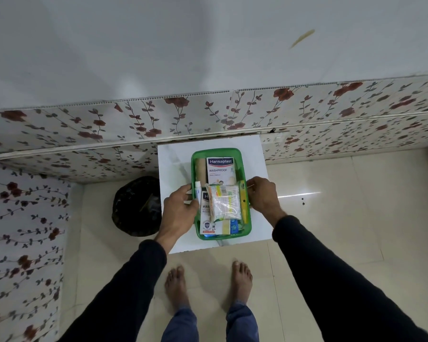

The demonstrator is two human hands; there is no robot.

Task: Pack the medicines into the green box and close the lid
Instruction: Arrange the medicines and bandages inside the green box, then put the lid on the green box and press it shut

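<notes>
Left hand (181,208) and right hand (262,195) curled, gripping opposite sides of green box (216,152); plaster packet (220,170) reads "Hansaplast WASHPROOF".

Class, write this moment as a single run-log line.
green box: open, full, no lid visible | Hansaplast pack: inside, far end | cotton swab packet: on top | left hand, right hand: at box sides

Even, soft indoor light, moderately bright, with faint shadows. A white streak of glare (298,194) lies on the glossy floor (344,218) right of the surface (173,169). Wide-angle distortion bends the floral wall panels (84,129); edges look soft and slightly smeared
</notes>
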